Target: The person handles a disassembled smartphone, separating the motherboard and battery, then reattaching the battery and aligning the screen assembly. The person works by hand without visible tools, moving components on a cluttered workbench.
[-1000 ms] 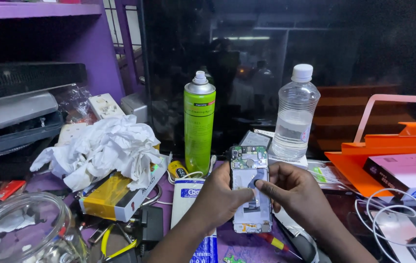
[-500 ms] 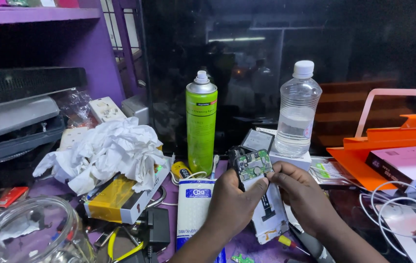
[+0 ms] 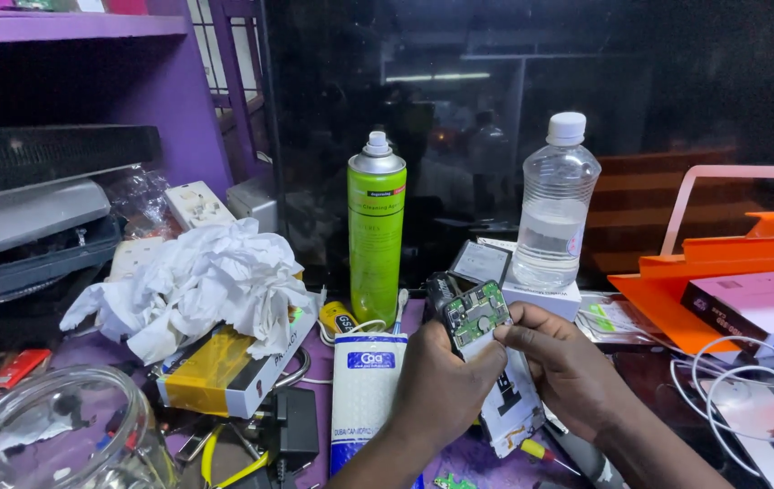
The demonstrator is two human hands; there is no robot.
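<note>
Together, our two hands meet low in the middle of the view, over the cluttered counter (image 3: pixel 314 398). Our left hand (image 3: pixel 446 385) and right hand (image 3: pixel 568 367) both pinch a small green circuit board (image 3: pixel 477 314), tilted up toward us; our fingers are closed on its lower edge. Just beneath them lies an opened white phone body (image 3: pixel 514 407). Behind the board stands a green spray can (image 3: pixel 376 240), upright, and to its right a clear plastic bottle (image 3: pixel 554 213) with a white cap. To the left, crumpled white tissue (image 3: pixel 197 281) rests on a yellow box (image 3: pixel 215 371). A white pouch (image 3: pixel 364 394) lies beside our left wrist.
</note>
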